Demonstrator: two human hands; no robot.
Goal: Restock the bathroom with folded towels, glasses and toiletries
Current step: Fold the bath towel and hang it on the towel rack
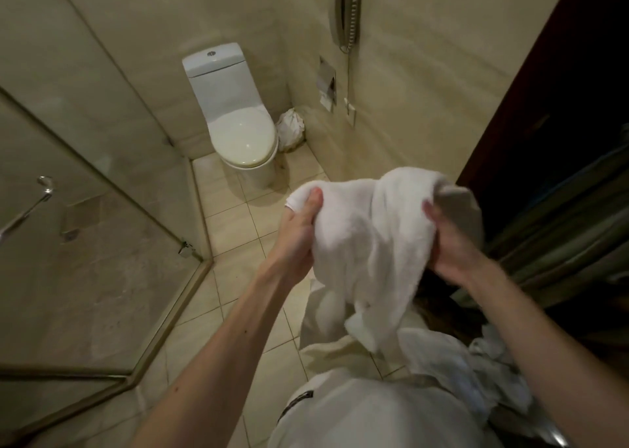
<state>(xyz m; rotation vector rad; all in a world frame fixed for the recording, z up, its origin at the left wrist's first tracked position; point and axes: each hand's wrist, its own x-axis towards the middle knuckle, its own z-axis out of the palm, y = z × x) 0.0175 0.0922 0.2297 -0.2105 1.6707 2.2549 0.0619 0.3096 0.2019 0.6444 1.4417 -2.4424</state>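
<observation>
Above the tiled floor, just in front of the person's body, a white towel hangs bunched between the two hands. The left hand grasps its left edge, with the thumb on top and the fingers clenched into the cloth. The right hand grasps the right edge in the same way. More white linen lies heaped below. The towel is not yet folded, and no glasses or toiletries are visible, so the task seems to be in its early part.
</observation>
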